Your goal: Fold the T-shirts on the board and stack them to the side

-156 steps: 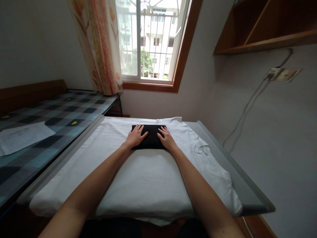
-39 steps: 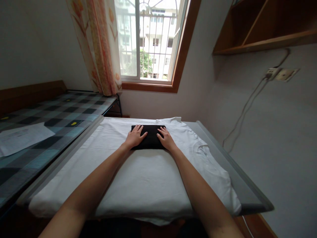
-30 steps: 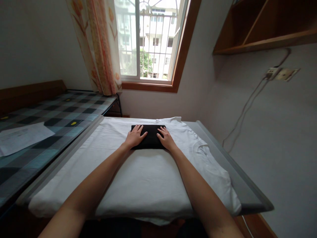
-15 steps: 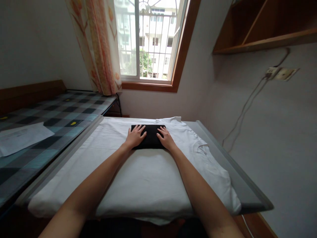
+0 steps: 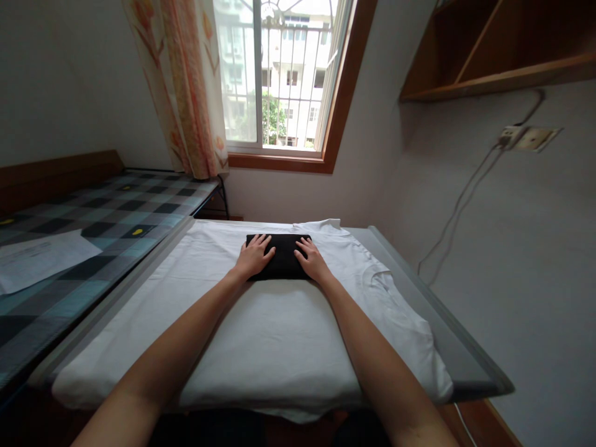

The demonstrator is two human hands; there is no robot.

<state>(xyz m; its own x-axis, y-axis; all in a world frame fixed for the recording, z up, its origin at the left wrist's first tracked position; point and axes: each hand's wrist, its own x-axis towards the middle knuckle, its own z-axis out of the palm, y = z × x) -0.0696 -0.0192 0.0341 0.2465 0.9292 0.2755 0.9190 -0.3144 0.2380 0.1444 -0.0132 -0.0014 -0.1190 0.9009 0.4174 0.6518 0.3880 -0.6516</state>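
A black, flat rectangular bundle that looks like folded cloth (image 5: 285,257) lies on a white garment (image 5: 274,335) spread over the table. On the bundle's left end rests my left hand (image 5: 254,255), palm down with fingers spread. My right hand (image 5: 311,257) lies the same way on its right end, fingers apart. A bare strip of black shows between the two hands. The white garment has a collar-like fold at the far edge and a sleeve-like part on the right; its front edge hangs a little over the table.
The grey table (image 5: 459,347) shows its edge at the right. To the left is a bed (image 5: 153,198) with a checked cover and a paper sheet (image 5: 46,257). A curtain (image 5: 190,93) hangs by the window. Wall cables (image 5: 459,205) run down at right, below a wooden shelf (image 5: 493,81).
Almost nothing differs. The fingers of my left hand have shifted very slightly to the left on the black bundle, and the bundle itself stays in place.
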